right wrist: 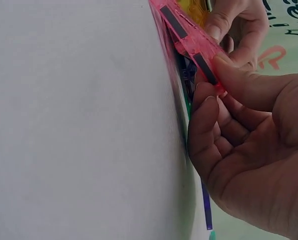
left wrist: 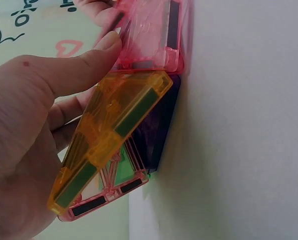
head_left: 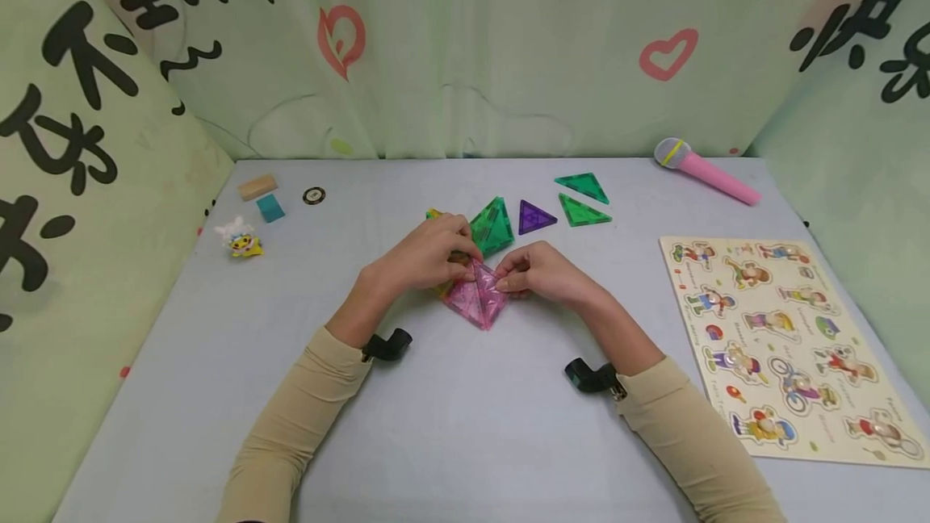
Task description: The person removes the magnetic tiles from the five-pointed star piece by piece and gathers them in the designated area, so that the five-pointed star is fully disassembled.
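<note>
Between the hands, a pink magnetic tile point(head_left: 475, 294) slopes on a cluster of translucent magnetic tiles. My right hand point(head_left: 548, 273) pinches a corner of the pink tile point(right wrist: 201, 55) between thumb and fingers. On the other side, my left hand point(head_left: 432, 255) holds the cluster, its thumb on the pink tile's upper edge and its fingers partly hidden behind. Close under that thumb, an orange triangular tile point(left wrist: 111, 132) leans in the left wrist view, with a dark purple tile point(left wrist: 161, 125) behind it. A raised green tile piece point(head_left: 492, 227) stands just beyond both hands.
Flat behind the right hand lie a purple triangle tile point(head_left: 536, 218) and two green ones point(head_left: 584, 210). A picture puzzle board point(head_left: 792, 345) and pink toy microphone point(head_left: 708, 172) are at right. Wooden blocks point(head_left: 257, 187), a round token point(head_left: 314, 196) and a small figurine point(head_left: 241, 239) sit at left.
</note>
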